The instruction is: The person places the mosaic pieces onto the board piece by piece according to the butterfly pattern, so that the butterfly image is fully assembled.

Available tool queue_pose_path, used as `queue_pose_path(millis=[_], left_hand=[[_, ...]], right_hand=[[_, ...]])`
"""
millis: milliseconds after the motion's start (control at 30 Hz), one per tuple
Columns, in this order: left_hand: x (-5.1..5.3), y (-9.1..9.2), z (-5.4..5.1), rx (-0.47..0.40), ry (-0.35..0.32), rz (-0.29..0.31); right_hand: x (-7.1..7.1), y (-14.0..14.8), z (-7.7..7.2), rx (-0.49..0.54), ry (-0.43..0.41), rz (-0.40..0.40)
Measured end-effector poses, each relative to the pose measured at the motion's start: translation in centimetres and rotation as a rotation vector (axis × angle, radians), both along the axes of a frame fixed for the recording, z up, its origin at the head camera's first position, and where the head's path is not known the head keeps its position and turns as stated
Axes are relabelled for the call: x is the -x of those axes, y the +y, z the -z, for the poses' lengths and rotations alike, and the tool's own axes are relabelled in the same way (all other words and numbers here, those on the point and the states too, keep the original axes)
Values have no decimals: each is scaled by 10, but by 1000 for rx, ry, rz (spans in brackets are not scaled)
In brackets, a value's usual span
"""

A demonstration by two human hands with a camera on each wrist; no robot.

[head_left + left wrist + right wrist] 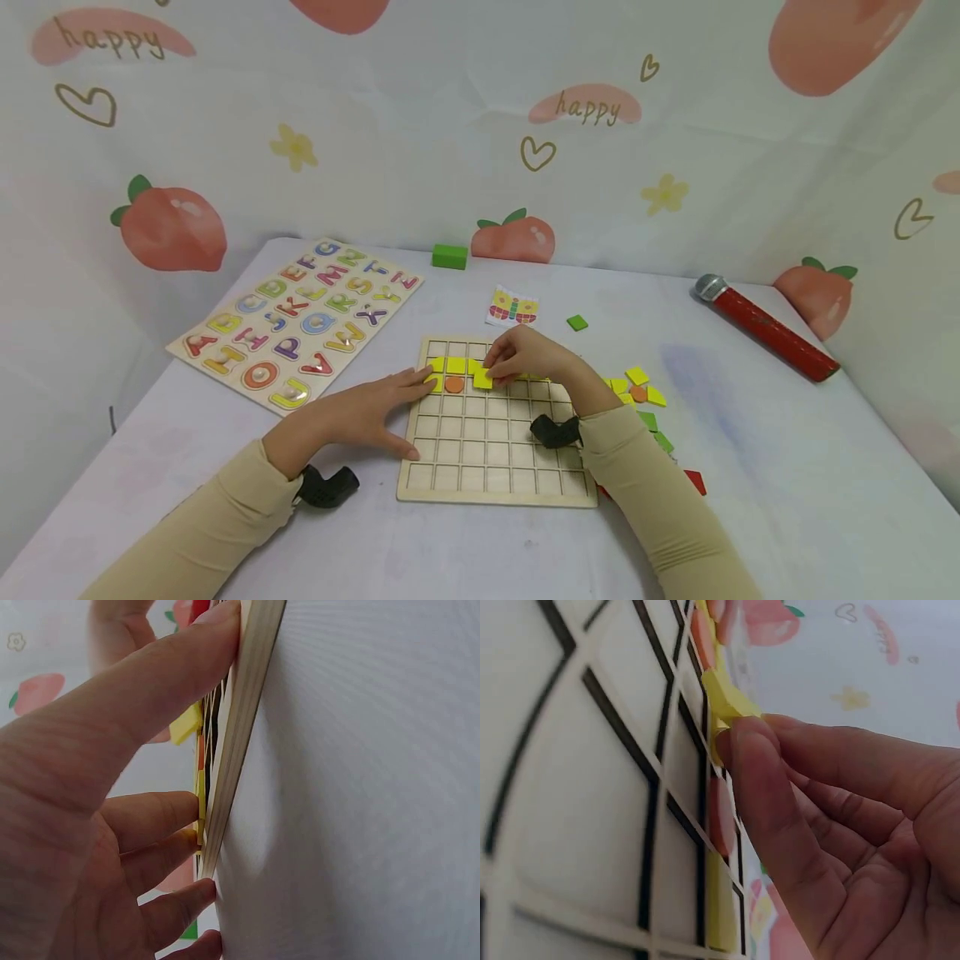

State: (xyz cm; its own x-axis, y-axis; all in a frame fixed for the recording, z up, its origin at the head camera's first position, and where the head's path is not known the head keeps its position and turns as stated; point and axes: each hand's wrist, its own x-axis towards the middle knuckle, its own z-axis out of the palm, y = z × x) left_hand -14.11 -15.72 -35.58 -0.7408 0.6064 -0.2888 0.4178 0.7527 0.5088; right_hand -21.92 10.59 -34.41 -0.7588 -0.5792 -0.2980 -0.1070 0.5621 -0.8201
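A wooden grid board (497, 500) lies on the table, with yellow squares and an orange disc (453, 384) in its upper rows. My right hand (528, 357) pinches a yellow tile (483, 379) between thumb and fingertips, tilted over the board in the right wrist view. My left hand (367, 410) rests spread along the board's left edge, thumb low on the rim and fingertips touching the yellow tiles at the upper left. Part of the upper rows is hidden behind my right hand.
An alphabet board (300, 321) lies at the left. Behind the grid are a picture card (513, 308), a green block (450, 257) and a small green tile (577, 322). Loose yellow, green and red pieces lie right of the grid, partly under my right arm; a red microphone (772, 331) lies farther right.
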Motion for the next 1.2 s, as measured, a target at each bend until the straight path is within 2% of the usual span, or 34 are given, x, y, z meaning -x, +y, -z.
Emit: queue_pose_path(millis=[100,367,833,1000,1067,1200], left_hand=[[0,0,1,-1,2,1],[2,-1,2,5,3,-7],[3,-1,4,12,18,5],[1,-2,3,11,15,3],[1,-2,3,6,14,2],[0,-1,2,-3,7,1]], right_hand=[[-1,-5,4,-15,21,-14],[-5,-13,9,-57,154,-31],[-8,-16,9,-87,175,-7],[-1,-5,4,-56,149,4],[5,4,1,-26,139,36],[22,27,-2,-11,131,156]])
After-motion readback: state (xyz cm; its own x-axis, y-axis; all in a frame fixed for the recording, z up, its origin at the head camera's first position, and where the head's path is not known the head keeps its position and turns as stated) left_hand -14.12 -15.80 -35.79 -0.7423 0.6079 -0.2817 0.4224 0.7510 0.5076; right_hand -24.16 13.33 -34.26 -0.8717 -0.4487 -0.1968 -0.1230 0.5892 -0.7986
